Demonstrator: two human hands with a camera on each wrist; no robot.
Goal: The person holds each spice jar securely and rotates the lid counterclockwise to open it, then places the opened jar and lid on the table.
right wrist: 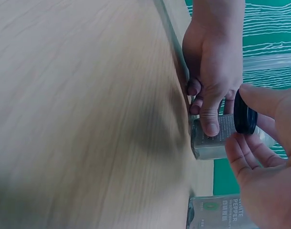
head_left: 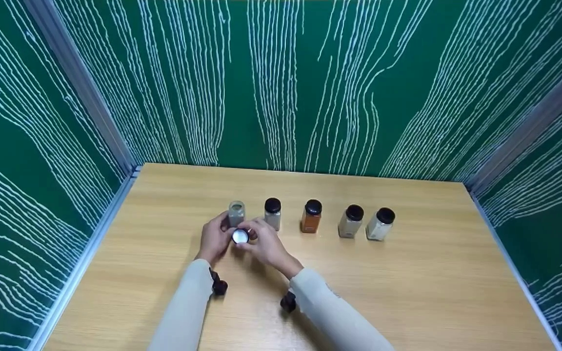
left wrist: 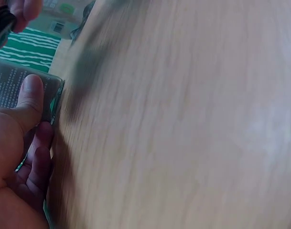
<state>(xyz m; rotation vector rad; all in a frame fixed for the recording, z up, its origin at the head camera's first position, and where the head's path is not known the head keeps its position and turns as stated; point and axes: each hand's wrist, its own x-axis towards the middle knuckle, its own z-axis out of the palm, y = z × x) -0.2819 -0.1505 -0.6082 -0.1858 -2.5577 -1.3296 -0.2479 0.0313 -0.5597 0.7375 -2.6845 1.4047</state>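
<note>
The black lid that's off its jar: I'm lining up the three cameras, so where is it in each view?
Head: the black lid, white inside up, held in the right hand before the open jar.
Left wrist: a dark sliver at the top left corner.
Right wrist: edge-on at right, pinched by fingers.
Shared landmark: the left hand gripping the open jar.

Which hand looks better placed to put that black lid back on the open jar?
The right hand, probably: it already pinches the lid just in front of the open jar, while the left hand grips that jar, steadying it on the table.
</note>
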